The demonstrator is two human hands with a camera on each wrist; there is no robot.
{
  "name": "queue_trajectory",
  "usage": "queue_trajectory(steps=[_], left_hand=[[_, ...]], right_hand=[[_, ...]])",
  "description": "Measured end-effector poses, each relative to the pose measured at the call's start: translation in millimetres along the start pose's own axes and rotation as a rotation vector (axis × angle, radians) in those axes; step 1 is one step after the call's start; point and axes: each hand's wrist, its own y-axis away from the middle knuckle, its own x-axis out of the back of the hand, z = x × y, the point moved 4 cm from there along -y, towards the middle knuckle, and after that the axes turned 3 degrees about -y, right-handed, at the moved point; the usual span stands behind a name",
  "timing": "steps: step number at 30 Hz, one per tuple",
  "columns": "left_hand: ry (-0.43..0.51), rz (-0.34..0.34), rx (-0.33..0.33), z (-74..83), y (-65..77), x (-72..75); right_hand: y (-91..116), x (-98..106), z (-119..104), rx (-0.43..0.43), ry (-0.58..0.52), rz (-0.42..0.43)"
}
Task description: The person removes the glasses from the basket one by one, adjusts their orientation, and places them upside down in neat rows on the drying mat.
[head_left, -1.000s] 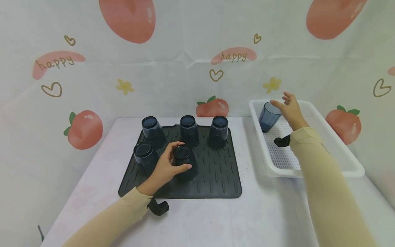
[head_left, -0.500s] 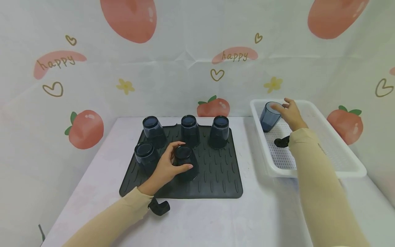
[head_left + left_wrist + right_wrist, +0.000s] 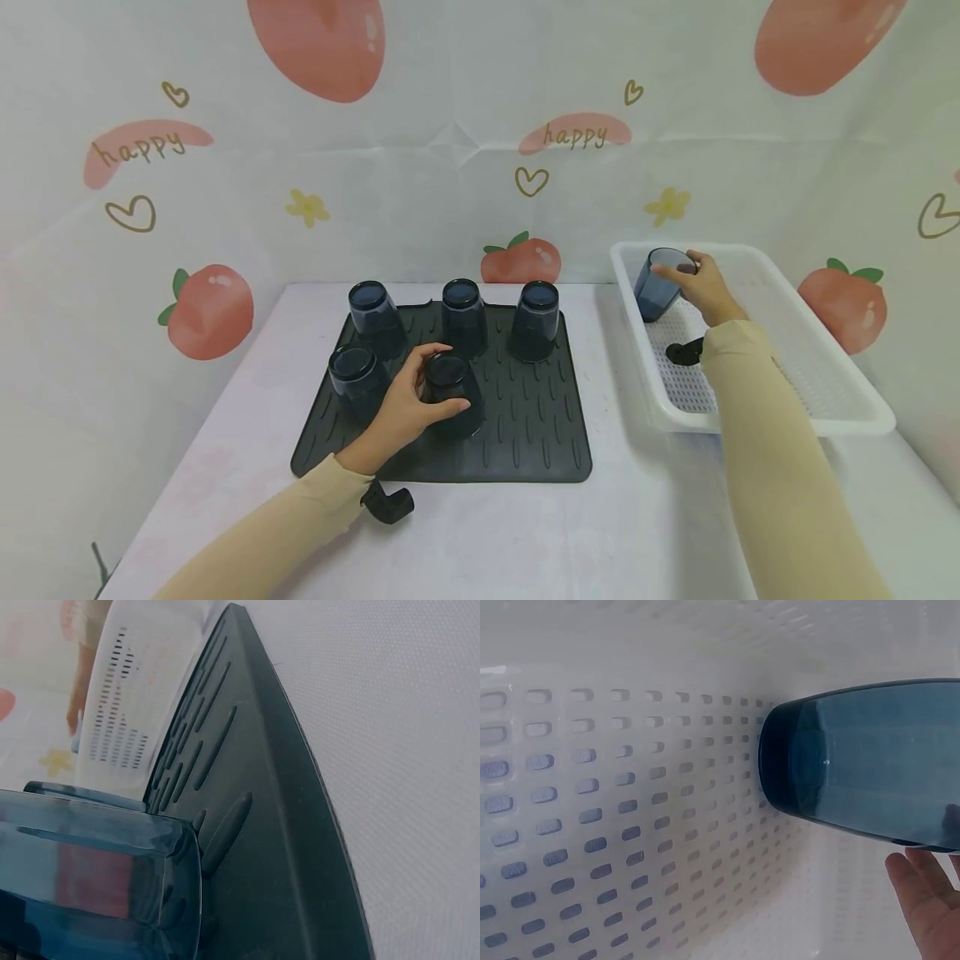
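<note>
Fingers and thumb of the left hand curve around an upside-down blue drinking glass at the front of the black drying mat. That glass stands on the ribbed mat in the left wrist view. Inside the white basket, at its back left corner, another blue glass has its mouth up and leans a little. The right hand holds it near the rim, thumb on the near side. In the right wrist view, fingertips meet the rim end of the glass.
Several more upside-down glasses share the mat: one at front left, others along the back, including one at back right. A white table carries mat and basket. Behind rises a fruit-printed cloth backdrop.
The right hand has come down from above the basket and closed in on the glass rim there. The left hand stays around its glass; the head view has shifted slightly.
</note>
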Motion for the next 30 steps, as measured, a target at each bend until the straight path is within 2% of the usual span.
queue_trajectory(steps=[30], left_hand=[[-0.025, 0.002, 0.010, 0.7, 0.0, -0.8]], right_hand=[[0.8, -3.2, 0.6, -0.012, 0.040, 0.011]])
